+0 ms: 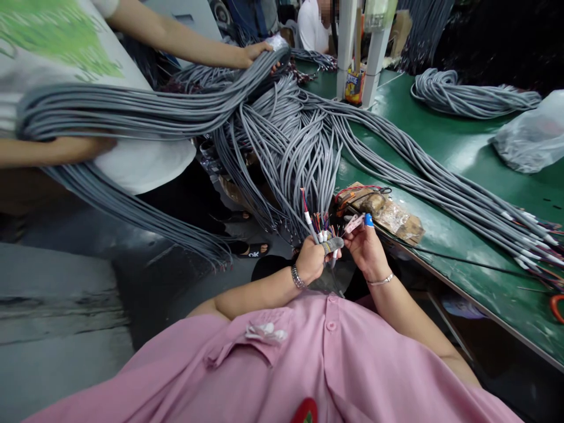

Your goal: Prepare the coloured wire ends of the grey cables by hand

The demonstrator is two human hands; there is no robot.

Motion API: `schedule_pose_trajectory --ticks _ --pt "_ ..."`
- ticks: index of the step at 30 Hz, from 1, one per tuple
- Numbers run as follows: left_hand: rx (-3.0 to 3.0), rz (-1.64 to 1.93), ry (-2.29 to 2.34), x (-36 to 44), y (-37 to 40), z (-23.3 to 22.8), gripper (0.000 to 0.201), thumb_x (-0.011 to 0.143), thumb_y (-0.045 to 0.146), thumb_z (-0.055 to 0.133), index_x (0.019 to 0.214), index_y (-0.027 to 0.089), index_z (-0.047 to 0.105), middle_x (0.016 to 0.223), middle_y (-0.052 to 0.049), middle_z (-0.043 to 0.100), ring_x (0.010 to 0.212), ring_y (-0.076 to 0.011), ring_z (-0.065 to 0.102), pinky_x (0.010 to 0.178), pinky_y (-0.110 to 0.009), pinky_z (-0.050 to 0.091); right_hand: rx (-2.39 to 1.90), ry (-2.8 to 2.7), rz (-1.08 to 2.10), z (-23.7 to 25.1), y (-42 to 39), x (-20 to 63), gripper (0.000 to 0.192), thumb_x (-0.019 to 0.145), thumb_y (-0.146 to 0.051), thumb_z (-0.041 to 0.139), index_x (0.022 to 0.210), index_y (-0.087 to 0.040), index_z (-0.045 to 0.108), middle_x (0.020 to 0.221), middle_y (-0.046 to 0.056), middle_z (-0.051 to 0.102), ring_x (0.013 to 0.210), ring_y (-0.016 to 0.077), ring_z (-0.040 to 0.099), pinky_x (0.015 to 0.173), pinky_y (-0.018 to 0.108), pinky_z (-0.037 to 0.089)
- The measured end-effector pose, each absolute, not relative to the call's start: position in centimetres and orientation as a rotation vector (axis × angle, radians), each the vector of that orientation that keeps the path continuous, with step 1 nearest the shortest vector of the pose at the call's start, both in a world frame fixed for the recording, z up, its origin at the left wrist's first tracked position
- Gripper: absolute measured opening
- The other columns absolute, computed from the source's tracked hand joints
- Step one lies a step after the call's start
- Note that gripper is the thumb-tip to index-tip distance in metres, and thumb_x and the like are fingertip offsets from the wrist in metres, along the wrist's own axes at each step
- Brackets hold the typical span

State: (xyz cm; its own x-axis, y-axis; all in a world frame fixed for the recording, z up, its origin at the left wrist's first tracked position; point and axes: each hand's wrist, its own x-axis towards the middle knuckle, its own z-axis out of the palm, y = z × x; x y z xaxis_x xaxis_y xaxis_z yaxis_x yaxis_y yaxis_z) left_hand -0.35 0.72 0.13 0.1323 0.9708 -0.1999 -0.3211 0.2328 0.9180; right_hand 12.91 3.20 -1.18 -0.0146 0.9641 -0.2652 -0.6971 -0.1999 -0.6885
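Note:
My left hand (311, 258) is closed around the ends of several grey cables (312, 228). Thin coloured wires (324, 221) fan out of their stripped ends, above white sleeves. A grey finger cover (333, 244) is on one of this hand's fingers. Close beside it, my right hand (368, 252) pinches a small pale pink piece (353, 224) that looks like a clip. Blue tape (369, 220) wraps my right thumb. The fingertips of both hands nearly meet at the wires, and I cannot tell whether the pink piece touches one.
A large heap of grey cables (286, 126) hangs over the edge of the green table (458, 147). On the left, a co-worker (145, 158) holds a long cable bundle (145, 111). A taped block (388, 214), a plastic bag (535, 132) and orange-handled scissors (557, 305) lie on the table.

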Motion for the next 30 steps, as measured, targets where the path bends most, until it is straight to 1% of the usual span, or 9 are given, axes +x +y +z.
schedule_pose_trajectory --ticks 3,6,8,10,15,17,21,24,30 --pt "0.859 1.116 0.953 -0.8 0.6 0.2 0.032 0.065 0.038 0.077 0.060 0.014 0.056 0.048 -0.001 0.058 0.040 -0.0078 0.047 0.039 -0.021 0.025 -0.806 -0.428 1.644 -1.0 3.2 13.3 0.044 0.071 -0.064 0.066 0.075 -0.022 0.058 0.068 -0.001 0.059 0.055 0.0101 0.047 0.051 0.024 0.046" --pt "0.878 1.059 0.906 -1.3 0.8 0.5 0.033 0.064 0.038 0.078 0.059 0.013 0.057 0.048 -0.001 0.058 0.039 -0.0074 0.046 0.039 -0.022 0.025 -0.849 -0.461 1.604 -0.9 3.3 13.5 0.036 0.073 -0.055 0.071 0.079 -0.022 0.060 0.069 -0.002 0.059 0.055 0.0099 0.048 0.051 0.023 0.046" --pt "0.874 1.001 0.872 -1.6 1.1 0.7 0.034 0.062 0.039 0.079 0.059 0.013 0.057 0.047 -0.001 0.057 0.039 -0.0074 0.046 0.039 -0.021 0.025 -0.863 -0.494 1.562 -1.1 3.3 13.6 0.033 0.075 -0.053 0.069 0.081 -0.022 0.061 0.069 -0.002 0.059 0.055 0.0098 0.047 0.051 0.023 0.045" --pt "0.863 0.955 0.832 -1.8 1.6 0.9 0.035 0.060 0.040 0.080 0.061 0.013 0.057 0.047 -0.001 0.057 0.038 -0.0077 0.046 0.039 -0.021 0.026 -0.869 -0.547 1.519 -1.4 3.2 13.5 0.034 0.078 -0.055 0.065 0.081 -0.022 0.061 0.068 -0.002 0.058 0.055 0.0097 0.046 0.051 0.023 0.044" --pt "0.878 0.898 0.782 -1.5 2.3 1.1 0.035 0.058 0.038 0.082 0.058 0.012 0.058 0.046 -0.002 0.057 0.038 -0.0086 0.047 0.038 -0.022 0.026 -1.005 -0.743 1.170 -2.6 3.1 13.0 0.042 0.083 -0.062 0.055 0.072 -0.021 0.061 0.061 -0.002 0.054 0.054 0.0103 0.044 0.053 0.024 0.041" --pt "0.875 0.896 0.778 -1.3 2.4 1.0 0.034 0.058 0.036 0.082 0.056 0.012 0.058 0.045 -0.002 0.056 0.037 -0.0087 0.047 0.038 -0.022 0.025 -0.973 -0.730 1.222 -2.9 3.2 12.9 0.045 0.082 -0.064 0.054 0.074 -0.021 0.062 0.064 -0.001 0.056 0.054 0.0106 0.046 0.054 0.025 0.042" --pt "0.847 0.918 0.773 -1.1 2.5 0.7 0.034 0.059 0.036 0.081 0.058 0.012 0.057 0.045 -0.002 0.057 0.037 -0.0090 0.047 0.037 -0.022 0.025 -0.796 -0.585 1.485 -2.8 3.7 12.6 0.042 0.079 -0.063 0.060 0.078 -0.021 0.062 0.069 0.000 0.058 0.056 0.0106 0.048 0.051 0.024 0.044" --pt "0.840 0.914 0.762 -1.0 2.6 0.4 0.033 0.061 0.036 0.081 0.059 0.012 0.057 0.045 -0.001 0.057 0.037 -0.0091 0.048 0.038 -0.021 0.026 -0.763 -0.503 1.502 -2.7 4.0 12.5 0.036 0.078 -0.058 0.064 0.076 -0.022 0.061 0.066 -0.002 0.056 0.055 0.0103 0.047 0.053 0.024 0.045" --pt "0.851 0.911 0.768 -1.0 2.6 -0.1 0.034 0.062 0.036 0.080 0.060 0.012 0.056 0.046 -0.001 0.057 0.038 -0.0091 0.049 0.038 -0.021 0.026 -0.740 -0.376 1.472 -2.8 4.3 12.2 0.032 0.073 -0.051 0.073 0.075 -0.021 0.064 0.066 -0.002 0.061 0.057 0.0108 0.051 0.058 0.025 0.047"
